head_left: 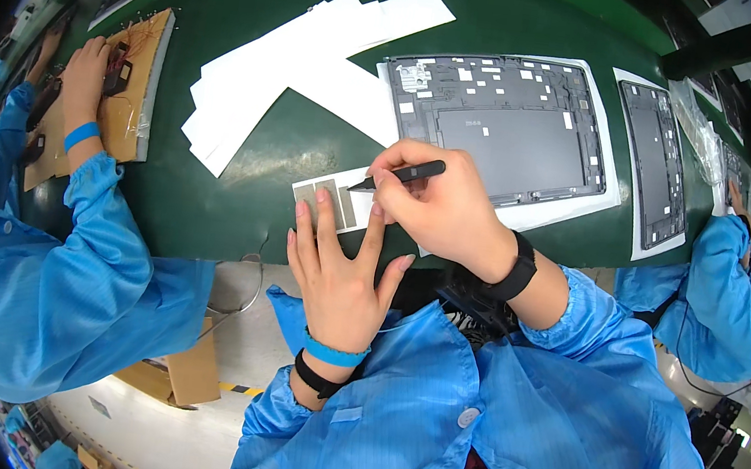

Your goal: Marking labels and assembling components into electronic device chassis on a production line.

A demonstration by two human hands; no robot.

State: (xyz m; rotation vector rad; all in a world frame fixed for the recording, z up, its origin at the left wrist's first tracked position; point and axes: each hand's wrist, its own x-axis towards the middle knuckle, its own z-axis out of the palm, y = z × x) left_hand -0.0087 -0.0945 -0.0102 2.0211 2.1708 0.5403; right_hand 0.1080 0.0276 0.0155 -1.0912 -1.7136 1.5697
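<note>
At the worktop's (pixel 164 199) near edge, a white sheet (pixel 362 206) bearing grey rectangles (pixel 340 187) is being steadied by the spread left hand (pixel 341 288); a black pointed tool (pixel 415 172) is being gripped by the right hand (pixel 450 208).

Saw a slim, black, pointed tool (pixel 413 173) held slanting in the right hand (pixel 455 209), tip leftward and close to a small white strip (pixel 360 205) bearing grey rectangular patches (pixel 345 215), laid flat near the green desk's (pixel 175 201) front edge, partly covered by the fingertips of the left hand (pixel 340 291).
</note>
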